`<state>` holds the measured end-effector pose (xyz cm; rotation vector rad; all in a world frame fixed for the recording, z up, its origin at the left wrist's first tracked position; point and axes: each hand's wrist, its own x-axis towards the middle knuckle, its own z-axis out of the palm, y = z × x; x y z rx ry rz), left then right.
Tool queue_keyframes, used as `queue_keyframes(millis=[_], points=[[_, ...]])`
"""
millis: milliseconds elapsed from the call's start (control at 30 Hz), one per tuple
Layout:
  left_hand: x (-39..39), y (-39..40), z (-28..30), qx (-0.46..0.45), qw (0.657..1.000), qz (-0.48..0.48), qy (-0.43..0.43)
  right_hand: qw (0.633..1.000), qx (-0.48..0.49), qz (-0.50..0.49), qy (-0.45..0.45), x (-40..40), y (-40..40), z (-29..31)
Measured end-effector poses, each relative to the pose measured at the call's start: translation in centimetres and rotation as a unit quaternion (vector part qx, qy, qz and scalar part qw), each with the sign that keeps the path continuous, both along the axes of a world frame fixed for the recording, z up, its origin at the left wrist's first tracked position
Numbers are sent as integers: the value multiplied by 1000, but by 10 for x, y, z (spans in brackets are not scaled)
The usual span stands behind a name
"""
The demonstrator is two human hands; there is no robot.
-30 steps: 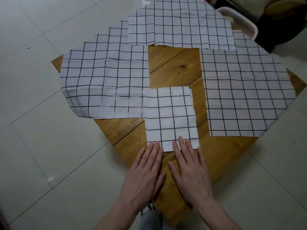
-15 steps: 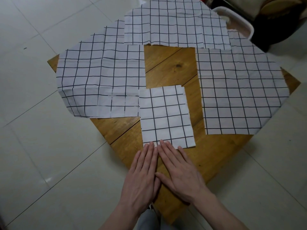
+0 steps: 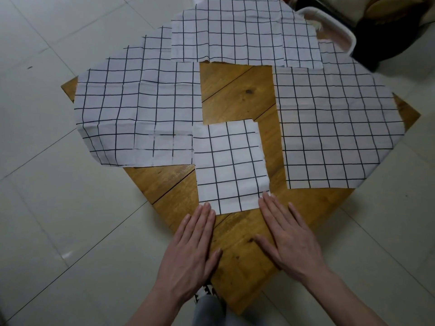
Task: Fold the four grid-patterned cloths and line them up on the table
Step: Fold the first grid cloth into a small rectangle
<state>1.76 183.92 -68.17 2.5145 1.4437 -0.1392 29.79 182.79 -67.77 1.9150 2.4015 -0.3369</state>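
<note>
A small folded grid cloth (image 3: 229,165) lies near the front corner of the wooden table (image 3: 237,97). Three unfolded grid cloths lie spread around it: one at the left (image 3: 138,109), one at the back (image 3: 242,34), one at the right (image 3: 334,128). My left hand (image 3: 193,248) rests flat on the table, fingertips touching the folded cloth's near left corner. My right hand (image 3: 289,236) lies flat too, fingertips at the cloth's near right corner. Neither hand holds anything.
The left and right cloths hang over the table's edges. A white plastic tub (image 3: 334,27) stands behind the table at the back right, next to dark furniture (image 3: 388,31). Pale floor tiles (image 3: 47,208) surround the table.
My hands, side by side at the middle of the folded cloth's near edge half a second ago, have slid apart to its two near corners. The cloths have not moved.
</note>
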Motion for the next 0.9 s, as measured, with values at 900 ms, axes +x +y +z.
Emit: queue_keyframes(millis=[900], points=[[27, 58, 27, 95, 986, -136, -20, 966, 205, 138, 71, 0, 56, 8]])
